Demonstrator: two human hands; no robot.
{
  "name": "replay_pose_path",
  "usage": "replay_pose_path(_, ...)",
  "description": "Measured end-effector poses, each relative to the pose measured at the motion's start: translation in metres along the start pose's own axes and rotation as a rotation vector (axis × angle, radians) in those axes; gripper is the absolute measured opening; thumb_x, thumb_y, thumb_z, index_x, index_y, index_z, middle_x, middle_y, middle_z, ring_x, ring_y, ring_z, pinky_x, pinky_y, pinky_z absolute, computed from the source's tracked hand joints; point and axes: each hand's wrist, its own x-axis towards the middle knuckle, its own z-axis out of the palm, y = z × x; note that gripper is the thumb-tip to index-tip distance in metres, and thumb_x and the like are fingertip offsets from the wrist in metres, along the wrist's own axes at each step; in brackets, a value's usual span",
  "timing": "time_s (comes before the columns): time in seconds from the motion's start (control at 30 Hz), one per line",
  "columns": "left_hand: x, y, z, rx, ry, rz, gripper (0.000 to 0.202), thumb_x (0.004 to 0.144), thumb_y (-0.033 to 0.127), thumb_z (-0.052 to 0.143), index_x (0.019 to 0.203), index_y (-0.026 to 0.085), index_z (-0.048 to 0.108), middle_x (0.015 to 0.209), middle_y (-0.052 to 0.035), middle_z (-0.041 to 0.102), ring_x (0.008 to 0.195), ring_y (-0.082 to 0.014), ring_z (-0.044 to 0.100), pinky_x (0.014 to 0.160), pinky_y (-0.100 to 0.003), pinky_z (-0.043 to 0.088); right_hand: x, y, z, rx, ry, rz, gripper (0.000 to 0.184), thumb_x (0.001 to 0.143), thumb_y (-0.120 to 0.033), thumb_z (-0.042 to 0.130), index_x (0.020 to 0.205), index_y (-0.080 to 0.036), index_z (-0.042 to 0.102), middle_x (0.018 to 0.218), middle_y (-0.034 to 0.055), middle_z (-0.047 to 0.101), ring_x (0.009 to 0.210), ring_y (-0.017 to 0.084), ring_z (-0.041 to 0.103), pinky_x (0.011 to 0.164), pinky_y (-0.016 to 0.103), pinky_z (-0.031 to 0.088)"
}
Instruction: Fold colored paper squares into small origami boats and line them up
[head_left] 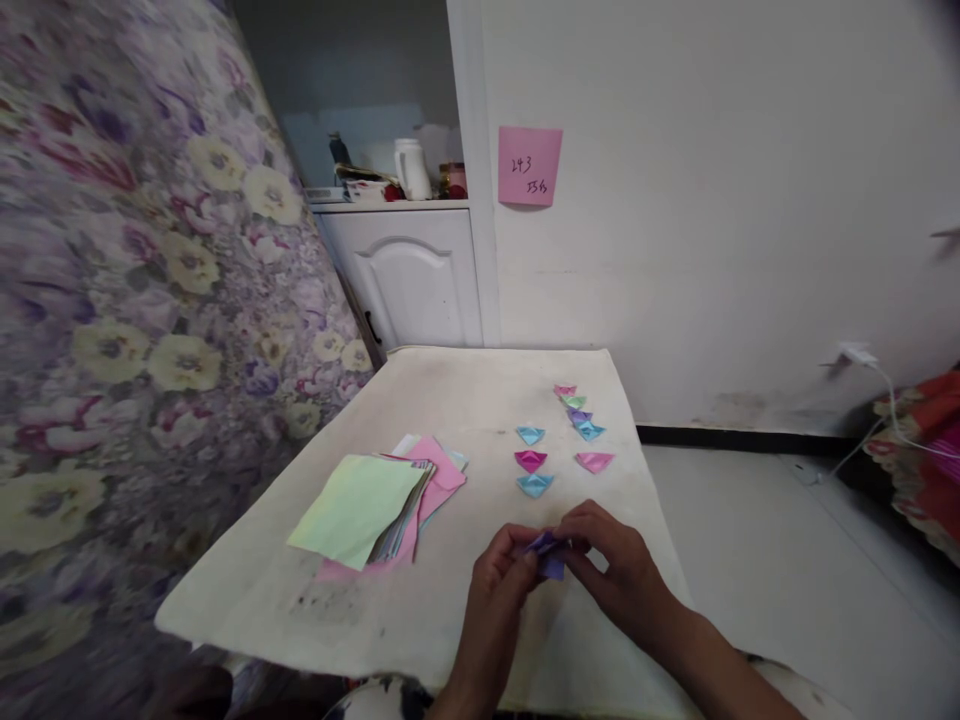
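Observation:
Between my two hands, low over the near right part of the table, is a small folded piece of purple paper. My left hand pinches its left side between thumb and fingers. The fingertips of my right hand close on its right upper part. Just beyond my hands lie several small folded paper boats, among them a light blue one, a magenta one and a pink one. Farther back a short row of boats overlaps, with a blue one at its near end.
A loose stack of coloured paper sheets, pale green sheet on top, lies on the left of the cloth-covered table. A floral curtain hangs at the left. A pink note is stuck on the wall; a white jug stands on a shelf.

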Motion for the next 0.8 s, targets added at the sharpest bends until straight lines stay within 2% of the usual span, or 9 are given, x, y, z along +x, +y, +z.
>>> replay_pose_path(0.13, -0.0014, 0.0034, 0.005, 0.07, 0.033, 0.033, 0.016, 0.076, 0.028, 0.065, 0.085, 0.015, 0.065, 0.073, -0.0031, 0.064, 0.072, -0.0165, 0.056, 0.068, -0.026, 0.044, -0.0005, 0.0, -0.0007, -0.031, -0.036, 0.036, 0.02, 0.084, -0.013, 0.053, 0.096, -0.024, 0.064, 0.085, 0.0031, 0.056, 0.073, 0.014, 0.057, 0.061, 0.025, 0.048)
replay_pose_path(0.23, -0.0011, 0.0028, 0.0055, 0.114, 0.019, 0.018, 0.018, 0.074, 0.026, 0.067, 0.09, 0.016, 0.065, 0.077, -0.0047, 0.067, 0.076, -0.0188, 0.058, 0.071, -0.027, 0.045, -0.0013, -0.0001, -0.0013, -0.075, -0.057, 0.085, 0.018, 0.082, -0.013, 0.055, 0.091, -0.025, 0.066, 0.084, 0.0022, 0.053, 0.07, 0.014, 0.056, 0.058, 0.024, 0.047)
replay_pose_path(0.4, 0.0013, -0.0029, 0.0017, 0.052, 0.066, -0.017, 0.022, 0.08, 0.032, 0.06, 0.096, 0.017, 0.066, 0.09, -0.007, 0.067, 0.084, -0.0205, 0.059, 0.076, -0.029, 0.046, -0.0015, 0.0002, -0.0016, -0.203, -0.101, 0.052, 0.019, 0.082, -0.01, 0.052, 0.087, -0.024, 0.064, 0.084, 0.0027, 0.056, 0.073, 0.015, 0.056, 0.064, 0.026, 0.047)
replay_pose_path(0.53, 0.0034, -0.0046, -0.0014, 0.012, 0.018, -0.046, 0.024, 0.085, 0.032, 0.054, 0.097, 0.016, 0.066, 0.091, -0.0078, 0.067, 0.083, -0.0199, 0.059, 0.077, -0.031, 0.047, -0.0008, -0.0003, -0.0024, -0.198, -0.132, 0.034, 0.02, 0.084, -0.008, 0.05, 0.088, -0.023, 0.062, 0.088, 0.0034, 0.06, 0.077, 0.015, 0.057, 0.068, 0.026, 0.047)
replay_pose_path(0.8, 0.0034, -0.004, -0.0016, -0.013, 0.022, -0.05, 0.025, 0.082, 0.032, 0.058, 0.098, 0.016, 0.067, 0.093, -0.0086, 0.068, 0.085, -0.0214, 0.061, 0.08, -0.034, 0.047, -0.0012, -0.0001, -0.0012, -0.208, -0.117, 0.05, 0.02, 0.083, -0.008, 0.05, 0.089, -0.023, 0.062, 0.089, 0.0038, 0.059, 0.078, 0.016, 0.057, 0.068, 0.027, 0.048)
